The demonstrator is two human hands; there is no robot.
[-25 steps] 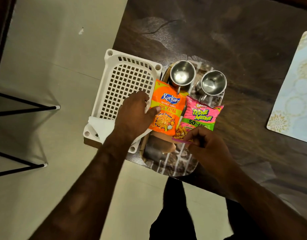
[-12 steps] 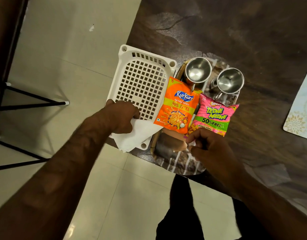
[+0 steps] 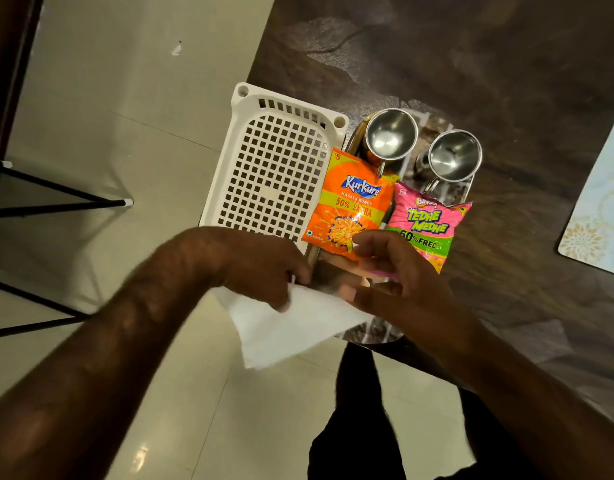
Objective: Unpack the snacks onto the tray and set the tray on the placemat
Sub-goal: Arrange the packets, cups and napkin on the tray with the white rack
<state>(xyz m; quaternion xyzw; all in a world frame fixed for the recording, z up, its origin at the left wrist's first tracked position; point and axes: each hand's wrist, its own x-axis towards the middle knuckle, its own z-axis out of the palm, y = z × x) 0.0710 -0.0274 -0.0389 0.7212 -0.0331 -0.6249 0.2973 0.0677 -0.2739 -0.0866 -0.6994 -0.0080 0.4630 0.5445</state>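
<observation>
Head view: left hand [image 3: 264,268] pinches a white napkin [image 3: 291,327] just near-left of the tray [image 3: 378,336], its long axis running toward the right hand [image 3: 399,275]. Right hand half-curled over tray, touching napkin edge; grip unclear. Orange packet [image 3: 350,209], pink packet [image 3: 426,226] on tray. Placemat [image 3: 599,216] far right.

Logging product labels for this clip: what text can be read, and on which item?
Orange packet: "5", "Kurkure", "MASALA MUNCH", "50% EXTRA".
Pink packet: "TEDHE MEDHE", "50% FREE"; the brand above is partly readable, likely "Bingo!".
Fine print on both packets: too small to read.
</observation>
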